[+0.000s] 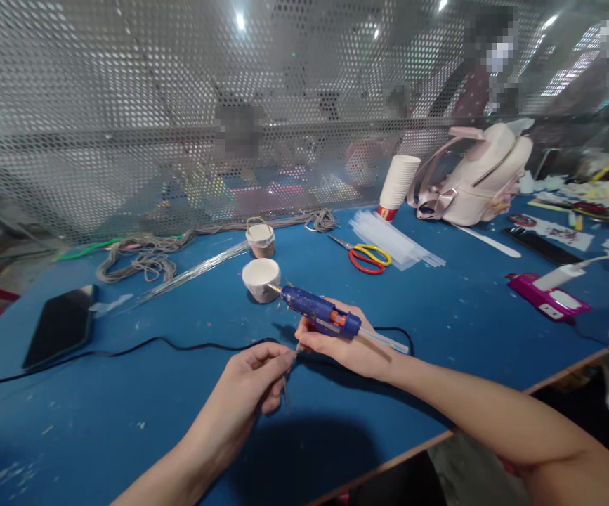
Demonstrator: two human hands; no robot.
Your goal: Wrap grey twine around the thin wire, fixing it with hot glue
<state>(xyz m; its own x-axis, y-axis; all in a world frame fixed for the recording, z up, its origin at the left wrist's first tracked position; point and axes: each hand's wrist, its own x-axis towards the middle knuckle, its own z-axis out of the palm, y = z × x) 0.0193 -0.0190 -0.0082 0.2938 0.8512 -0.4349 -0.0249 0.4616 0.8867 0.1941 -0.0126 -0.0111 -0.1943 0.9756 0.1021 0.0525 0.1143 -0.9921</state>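
My right hand (pixel 354 355) is wrapped round a blue hot glue gun (pixel 309 306), with a clear glue stick (pixel 385 341) poking out of its back end. The gun's nozzle points left, by the rim of a white paper cup (pixel 262 289). Low over the table, my left hand (pixel 249 386) pinches a thin grey cord (pixel 286 392), whose end hangs below the fingers. The fingertips of both hands nearly meet at the cord's upper part. Behind the cup stands a small cup with a looped handle (pixel 260 242).
Red-and-yellow scissors (pixel 368 258), clear glue sticks (pixel 388 239) and stacked paper cups (pixel 399 184) lie or stand behind. Grey cord (pixel 140 256) and a phone (pixel 62 325) are left. A power strip (pixel 549 299) and backpack (pixel 480 179) are right. A black cable (pixel 178 343) crosses the table.
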